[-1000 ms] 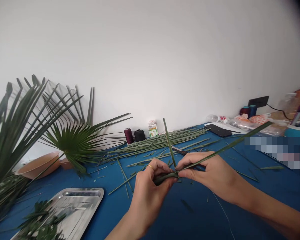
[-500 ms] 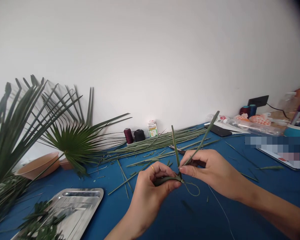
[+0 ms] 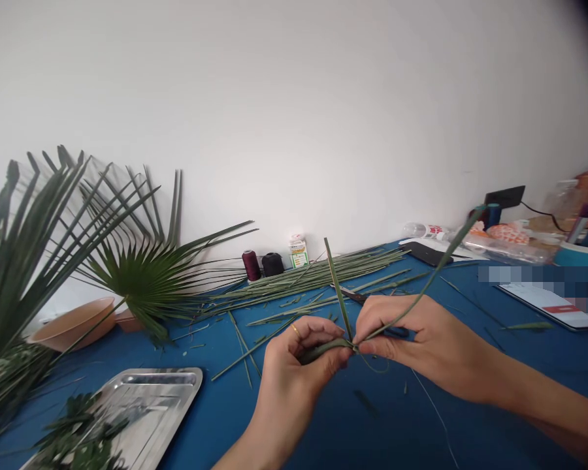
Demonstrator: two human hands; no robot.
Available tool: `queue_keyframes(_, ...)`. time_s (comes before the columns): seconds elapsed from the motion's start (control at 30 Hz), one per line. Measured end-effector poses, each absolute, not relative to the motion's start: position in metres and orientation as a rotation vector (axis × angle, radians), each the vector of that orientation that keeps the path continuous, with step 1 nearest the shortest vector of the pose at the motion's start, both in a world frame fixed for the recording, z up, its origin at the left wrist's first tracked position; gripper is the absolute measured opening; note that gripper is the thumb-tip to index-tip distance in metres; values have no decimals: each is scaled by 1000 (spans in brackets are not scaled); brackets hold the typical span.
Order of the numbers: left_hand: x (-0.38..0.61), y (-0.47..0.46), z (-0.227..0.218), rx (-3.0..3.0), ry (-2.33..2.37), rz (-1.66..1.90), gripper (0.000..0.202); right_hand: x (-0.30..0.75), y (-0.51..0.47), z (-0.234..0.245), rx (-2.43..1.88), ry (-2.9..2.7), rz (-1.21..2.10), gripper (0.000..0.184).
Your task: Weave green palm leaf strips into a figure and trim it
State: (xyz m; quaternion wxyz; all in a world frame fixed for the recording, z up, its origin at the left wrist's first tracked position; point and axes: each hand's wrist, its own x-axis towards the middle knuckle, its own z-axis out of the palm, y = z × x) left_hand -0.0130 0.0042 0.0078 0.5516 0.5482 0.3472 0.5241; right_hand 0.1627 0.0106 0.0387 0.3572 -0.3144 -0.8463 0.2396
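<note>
One folded leaf point(image 3: 318, 351), clamped between thumb and fingers of the left hand point(image 3: 294, 375). Right of that grip, a strip point(image 3: 449, 250) pinched at its base in the right hand point(image 3: 416, 339), curving up over it. Likely light, springy, apt to split lengthwise: best held flat, close to the fold. Just behind the right hand, scissors point(image 3: 357, 297).

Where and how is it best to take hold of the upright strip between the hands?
The upright strip is probably best pinched at its free upper half, from the left. It leans slightly left, its lower end is crowded by the left hand and right hand, and the curved strip rises on the right.
</note>
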Motion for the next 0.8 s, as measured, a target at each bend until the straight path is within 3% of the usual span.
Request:
queue_keyframes(0.27,-10,2,8,1183,771,1211,12,176,19,49,-579,-2506,393,15)
queue_keyframes(0.8,-13,-2,7,1470,802,1310,6,169,10,48,-636,-2377,366,4)
